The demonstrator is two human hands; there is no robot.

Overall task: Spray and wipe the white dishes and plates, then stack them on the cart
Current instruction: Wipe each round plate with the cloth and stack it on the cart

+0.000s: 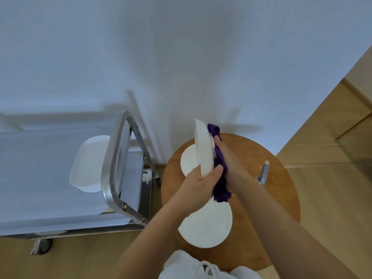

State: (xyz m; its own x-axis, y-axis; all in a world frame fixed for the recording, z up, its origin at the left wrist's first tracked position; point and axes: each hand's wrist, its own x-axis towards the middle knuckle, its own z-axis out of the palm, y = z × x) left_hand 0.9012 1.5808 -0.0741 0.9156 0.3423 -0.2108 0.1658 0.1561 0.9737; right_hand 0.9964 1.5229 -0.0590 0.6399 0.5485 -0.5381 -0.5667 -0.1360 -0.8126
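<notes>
My left hand point(198, 185) grips the lower edge of a white dish point(203, 147), held upright on its edge above the round wooden table point(281, 190). My right hand point(228, 160) presses a purple cloth point(220, 186) against the dish's right face. Two more white plates lie on the table: one behind the held dish point(188, 163), another nearer me point(207, 226). A spray bottle point(263, 173) stands at the table's right side. A stack of white dishes point(88, 162) sits on the cart point(50, 178) to the left.
The cart has a steel handle frame point(114, 164) and wheels point(43, 245), close beside the table. A white wall rises behind, and a wooden panel point(342, 127) stands to the right. The floor is wooden.
</notes>
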